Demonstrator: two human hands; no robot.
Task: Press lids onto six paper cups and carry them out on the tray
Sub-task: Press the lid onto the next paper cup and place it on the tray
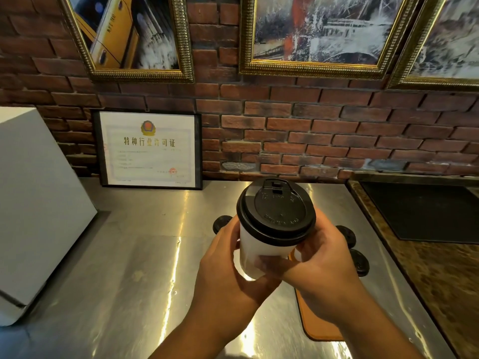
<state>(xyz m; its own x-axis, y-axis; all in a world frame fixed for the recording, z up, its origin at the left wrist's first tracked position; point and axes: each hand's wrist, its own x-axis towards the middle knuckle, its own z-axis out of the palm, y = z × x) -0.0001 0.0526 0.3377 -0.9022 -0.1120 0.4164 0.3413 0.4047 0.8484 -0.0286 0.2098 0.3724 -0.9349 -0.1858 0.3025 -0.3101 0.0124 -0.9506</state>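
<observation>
Both hands raised off the steel counter (129, 268), holding one paper cup (255, 255) between them.

Left hand (228, 260): fingers curled round the cup's left wall and lower edge. It bears the weight from below.

Right hand (321, 265): wraps the right side, thumb laid across the front wall. This steadies the cup so it cannot turn or tip.

Lid (276, 211): black, on the cup, rim apparently level all round, sip flap on the far side. I judge it seated. Holding the cup up near my face lets me check the rim.

Tray (318, 325): orange, flat on the counter under my right wrist, mostly hidden by the arm. The cup is above it, not on it. Likely next step: set the cup down there.

Three more black lids (360, 261) show past my hands, one left, two right. I cannot tell whether cups stand under them.

Further off: white box (39, 203) at left, dark mat (425, 211) at right, framed certificate (147, 149) leaning on the brick wall (311, 125), paintings (318, 29) above.
</observation>
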